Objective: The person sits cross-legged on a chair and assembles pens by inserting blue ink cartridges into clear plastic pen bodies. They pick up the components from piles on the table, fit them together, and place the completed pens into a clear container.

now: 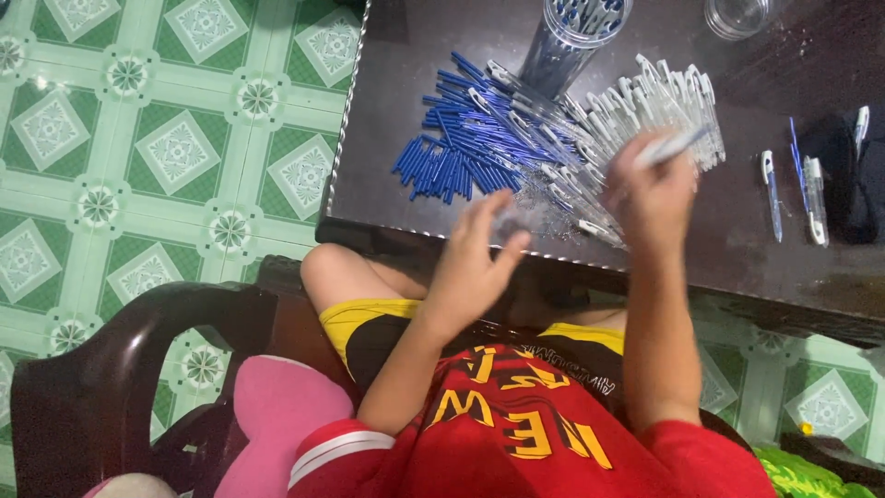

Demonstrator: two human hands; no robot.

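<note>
1. The right hand [650, 175] is closed around a clear pen barrel [673, 145], held above the counter [737, 249] near its front edge, with the barrel's end sticking out toward the far right.
2. The left hand [475, 254] hangs just past the front edge with its fingers loosely spread; it is blurred, and I cannot tell whether it pinches a small part.
3. Directly beyond both hands lies a heap of clear pen barrels [636, 111], too many and too tangled to count, spread from the middle of the counter toward the far edge.
4. Left of that heap, toward the left edge, lies a pile of blue refills or inner tubes [456, 148], also dozens, uncountable here.
5. By my judgement the work is far from finished: both loose piles are large.
6. What looks done: a tall clear container [567, 41] at the far edge holds a bundle of pens, number not readable, and about four single pens [811, 198] lie apart near the right edge.
7. One empty glass [737, 14] stands at the far edge, right of the container.
8. One dark object [843, 175] sits at the right edge; its kind is unclear.
</note>
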